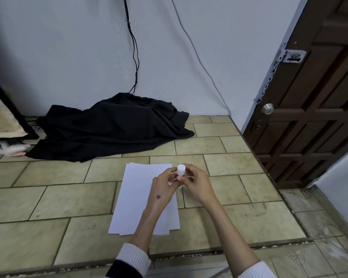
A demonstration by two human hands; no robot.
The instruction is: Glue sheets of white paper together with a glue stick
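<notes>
A small stack of white paper sheets [137, 195] lies on the tiled floor, slightly fanned at its near edge. Above its far right corner I hold a white glue stick [180, 170] upright, its round end pointing up. My left hand [162, 189] grips the lower part of the stick and my right hand [197, 185] closes its fingers on the stick from the right. Most of the stick's body is hidden by my fingers.
A heap of black cloth [113, 125] lies by the white wall, with dark cables hanging above it. A brown wooden door [313, 101] stands at the right. A dark shelf [6, 117] edge sits at the far left. A floor step runs along the near side.
</notes>
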